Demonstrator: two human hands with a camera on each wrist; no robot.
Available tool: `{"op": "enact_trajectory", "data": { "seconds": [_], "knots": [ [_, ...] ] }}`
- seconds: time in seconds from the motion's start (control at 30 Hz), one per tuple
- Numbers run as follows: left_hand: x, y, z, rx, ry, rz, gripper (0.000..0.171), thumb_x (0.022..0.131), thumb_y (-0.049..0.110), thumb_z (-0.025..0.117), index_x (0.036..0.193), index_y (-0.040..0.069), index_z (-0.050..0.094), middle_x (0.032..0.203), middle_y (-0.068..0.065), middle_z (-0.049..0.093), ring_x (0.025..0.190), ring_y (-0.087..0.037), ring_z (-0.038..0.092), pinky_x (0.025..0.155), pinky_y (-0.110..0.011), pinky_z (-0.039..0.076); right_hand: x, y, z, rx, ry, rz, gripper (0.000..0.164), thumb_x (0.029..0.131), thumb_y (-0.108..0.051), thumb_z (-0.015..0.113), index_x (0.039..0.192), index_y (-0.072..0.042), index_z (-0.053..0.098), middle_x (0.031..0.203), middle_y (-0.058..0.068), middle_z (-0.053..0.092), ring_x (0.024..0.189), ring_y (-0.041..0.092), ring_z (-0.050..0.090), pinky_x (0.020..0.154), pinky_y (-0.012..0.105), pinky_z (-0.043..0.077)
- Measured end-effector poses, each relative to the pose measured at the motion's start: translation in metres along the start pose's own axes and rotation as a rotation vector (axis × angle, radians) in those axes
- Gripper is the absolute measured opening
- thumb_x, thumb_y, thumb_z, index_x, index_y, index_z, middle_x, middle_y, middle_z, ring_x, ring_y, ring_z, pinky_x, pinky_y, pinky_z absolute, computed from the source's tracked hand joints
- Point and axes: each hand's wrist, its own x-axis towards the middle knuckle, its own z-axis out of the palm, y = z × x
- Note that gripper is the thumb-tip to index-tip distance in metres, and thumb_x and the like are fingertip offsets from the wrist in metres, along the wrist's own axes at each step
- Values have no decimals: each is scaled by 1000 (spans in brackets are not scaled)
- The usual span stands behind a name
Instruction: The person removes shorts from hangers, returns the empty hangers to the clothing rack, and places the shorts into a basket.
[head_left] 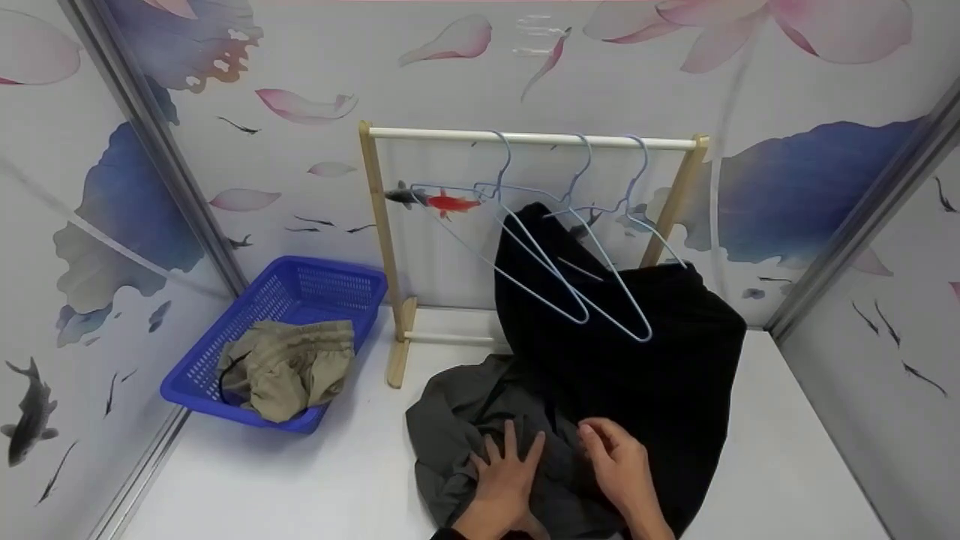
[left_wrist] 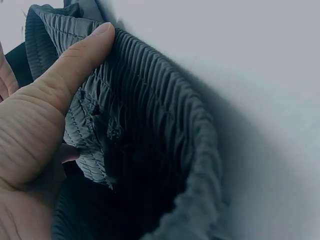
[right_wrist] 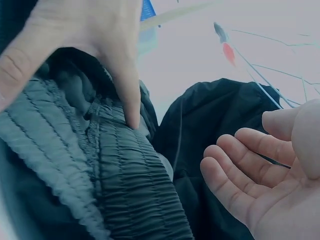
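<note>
A dark grey garment [head_left: 450,427] with a gathered elastic waistband [right_wrist: 135,175] lies bunched on the white table. My left hand [head_left: 504,472] rests on it with the fingers spread; in the left wrist view the thumb [left_wrist: 82,55] lies along the waistband. To its right, my right hand [head_left: 624,469] hovers near the grey cloth, its fingers loosely bent and nothing between them, palm showing in the right wrist view. A large black garment [head_left: 660,352] spreads behind and beside both hands, its top reaching up to the hangers. Folds hide most of the grey garment's shape.
A wooden rack [head_left: 379,217] with a white rail [head_left: 435,135] stands at the back. Three light blue hangers [head_left: 581,187] hang from it, in front of and around the black cloth. At left, a blue basket [head_left: 202,367] holds a khaki garment [head_left: 300,367]. Patterned panels enclose the table.
</note>
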Motion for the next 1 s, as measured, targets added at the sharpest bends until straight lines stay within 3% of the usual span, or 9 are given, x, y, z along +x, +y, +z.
{"op": "enact_trajectory", "data": {
  "seconds": [0.1, 0.27, 0.5, 0.67, 0.8, 1.0],
  "knots": [
    [4, 2, -4, -8, -36, -22, 138, 40, 67, 87, 155, 36, 17, 159, -19, 16, 134, -55, 30, 95, -72, 32, 0, 0, 0, -4, -8, 4, 18, 97, -18, 60, 100, -4, 71, 86, 9, 69, 75, 32, 66, 62, 23, 51],
    [15, 5, -8, 18, -54, -52, 136, 43, 60, 92, 154, 39, 15, 154, -15, 28, 130, -50, 36, 93, -69, 35, 1, -1, -1, -33, -1, -6, 16, 97, -19, 60, 99, -7, 71, 83, 5, 68, 69, 16, 62, 61, 23, 49],
    [24, 4, -12, 41, 45, -78, 125, 53, 48, 93, 154, 29, 22, 142, -9, 44, 123, -44, 44, 88, -67, 40, 0, -2, -1, -27, -16, 17, 14, 97, -20, 60, 99, -10, 71, 83, 1, 68, 71, 13, 62, 63, 23, 49],
    [28, -1, -14, 52, 64, -85, 101, 68, 36, 88, 152, 24, 32, 143, -5, 46, 123, -40, 46, 87, -64, 41, 0, -3, -1, -14, -27, 42, 18, 98, -21, 59, 100, -8, 71, 86, 3, 69, 74, 14, 63, 64, 22, 50],
    [26, -3, -15, 59, 81, -88, 71, 78, 23, 81, 141, 18, 49, 141, -4, 48, 121, -37, 48, 87, -62, 41, 0, -2, 0, -19, -27, 42, 18, 98, -21, 59, 100, -7, 71, 87, 6, 69, 74, 17, 64, 64, 22, 50],
    [18, -7, -18, 110, 202, -95, 34, 80, 10, 77, 113, 14, 68, 120, -3, 61, 101, -33, 58, 82, -58, 43, -1, -1, 1, -30, -26, 25, 17, 98, -20, 59, 100, -8, 71, 88, 3, 70, 75, 17, 66, 65, 23, 52]
  ]
}}
